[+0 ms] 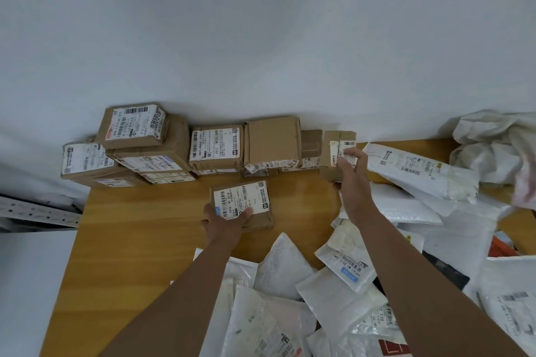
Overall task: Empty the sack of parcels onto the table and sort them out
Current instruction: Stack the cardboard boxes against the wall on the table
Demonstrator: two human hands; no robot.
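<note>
- The left hand (pixel 224 219), arm stretched forward, grips the near edge of a flat cardboard box (pixel 242 206), thumb on its label; the box lies on the wooden table (pixel 130 226), just in front of the stacked boxes (pixel 174 148) along the wall
- The right hand (pixel 352 174), arm extended farther, holds a small cardboard box (pixel 333 153) at the row's right end, fingers curled over its label
- White mailer bags (pixel 319 298) lie heaped under both forearms
- A crumpled white sack (pixel 493 148) sits at the table's far right

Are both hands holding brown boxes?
Yes, the left hand grips a flat brown box on the table, and the right hand holds a small brown box by the wall.
</note>
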